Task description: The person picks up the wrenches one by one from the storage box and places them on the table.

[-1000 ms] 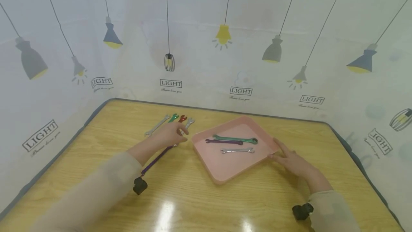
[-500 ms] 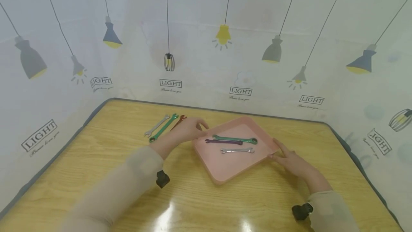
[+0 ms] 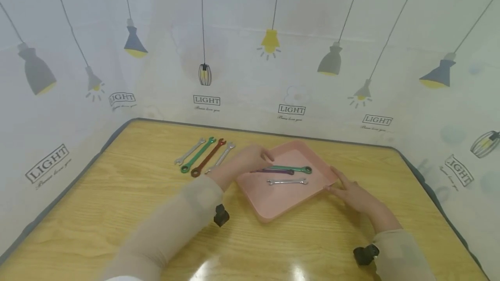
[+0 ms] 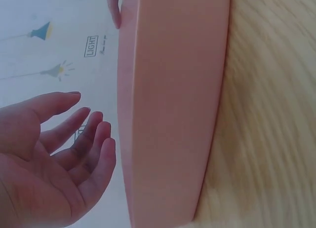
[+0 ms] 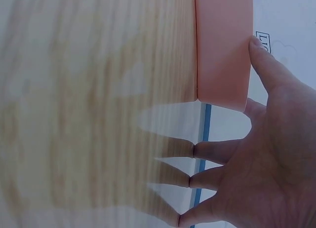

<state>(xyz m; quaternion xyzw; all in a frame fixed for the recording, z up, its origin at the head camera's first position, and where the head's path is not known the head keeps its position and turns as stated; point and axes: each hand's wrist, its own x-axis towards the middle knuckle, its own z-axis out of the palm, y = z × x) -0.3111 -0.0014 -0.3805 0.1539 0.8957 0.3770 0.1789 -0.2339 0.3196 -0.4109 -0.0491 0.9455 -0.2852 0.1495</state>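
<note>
My left hand (image 3: 251,158) is over the left rim of the pink tray (image 3: 269,205), with nothing held. In the left wrist view its fingers (image 4: 98,139) are loosely bent beside the tray's wall. Below and right of this hand, a green wrench (image 3: 293,168), a purple wrench (image 3: 281,171) and a silver wrench (image 3: 287,181) lie in the tray. My right hand (image 3: 355,196) rests at the tray's right corner. Its thumb (image 5: 269,62) touches the rim, while the other fingers are spread, several tips down on the table.
On the table left of the tray lie a silver wrench (image 3: 190,152), a green wrench (image 3: 198,155), a red wrench (image 3: 208,157) and another silver wrench (image 3: 222,157) in a slanted row. A lamp-patterned curtain (image 3: 242,55) surrounds the wooden table (image 3: 97,216).
My left hand has moved right from the row of wrenches to over the tray. A purple wrench seen on the table earlier is now out of sight near my left sleeve. The right hand stays put.
</note>
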